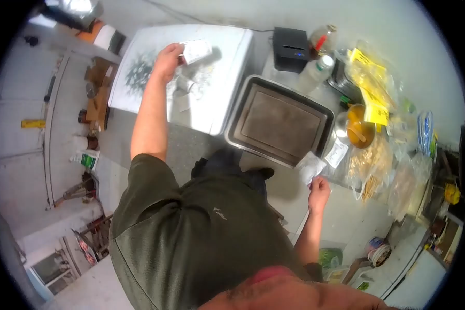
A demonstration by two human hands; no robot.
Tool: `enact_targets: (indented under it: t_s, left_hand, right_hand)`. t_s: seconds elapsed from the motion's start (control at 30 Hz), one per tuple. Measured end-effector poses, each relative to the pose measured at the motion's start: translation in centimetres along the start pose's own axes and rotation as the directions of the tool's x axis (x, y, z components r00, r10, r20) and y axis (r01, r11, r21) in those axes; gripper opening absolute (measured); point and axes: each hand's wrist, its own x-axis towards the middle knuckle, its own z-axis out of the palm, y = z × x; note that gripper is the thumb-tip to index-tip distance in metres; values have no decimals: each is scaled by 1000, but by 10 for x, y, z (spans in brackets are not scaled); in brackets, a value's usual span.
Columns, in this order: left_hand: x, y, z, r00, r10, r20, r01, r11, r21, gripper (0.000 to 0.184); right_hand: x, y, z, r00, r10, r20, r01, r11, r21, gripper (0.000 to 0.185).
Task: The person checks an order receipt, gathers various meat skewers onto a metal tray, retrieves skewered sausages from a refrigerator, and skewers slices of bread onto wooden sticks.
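one white rectangular paper slip [197, 50] is pinched by the left hand [167, 62], above a white glossy appliance top with grey floral print [219, 103]. one crumpled white paper piece [310, 166] is held in a narrow grip by the right hand [319, 195], at the near right corner of a dark rectangular metal tray [281, 124]. the handling is judged to be partway: both papers are in hand, neither is yet put down; what more is left cannot be told. counted are: two held papers, one white printed slip [337, 153] lying right of the tray, one tray, one black box-shaped device [291, 49] and one clear bottle with white cap [313, 76].
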Motion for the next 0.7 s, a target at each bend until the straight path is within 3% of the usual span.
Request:
enact_targets:
  t_s: [0.2,0.33,0.37,0.43,0.47,0.5,0.57,0.63,0.67,0.7]
  left_hand:
    - [-8,-55,-125,992,-129,-7,128,990,-52,16]
    - [37,-126,-178,973,-198,117,177,971,163,17]
    - [47,-146,-180,972,-229,58,230,973,-1,22]
    - [69,-173,-196,954,-290,70,274,944,184,27]
    - [75,-180,-200,967,-252,35,236,941,242,28]
    - [75,-182,-203,977,-214,3,203,930,306,29]
    - [82,-176,-210,990,-139,-13,128,870,477,31]
    - [83,-168,-215,995,-96,13,63,746,663,33]
    - [86,-169,-216,995,-94,27,55,762,646,32]
    - [88,-170,-217,995,-90,37,47,776,629,30]
  right_hand:
    - [10,-82,121,975,-90,203,103,993,-54,17]
    - [1,-125,224,928,-112,355,164,979,-120,17]
    - [0,-135,253,921,-121,371,181,974,-133,17]
    - [-2,-151,309,917,-90,390,121,991,-54,16]
    - [-2,-163,335,924,-28,380,71,993,-98,13]
    - [2,-157,358,923,-102,371,112,994,-4,14]
    - [6,-159,395,927,-55,370,26,996,83,12]
    - [18,-151,418,939,-49,340,39,999,37,13]
    - [24,-145,427,944,-47,328,45,999,12,13]
    - [32,-135,433,955,-51,293,107,978,-179,15]
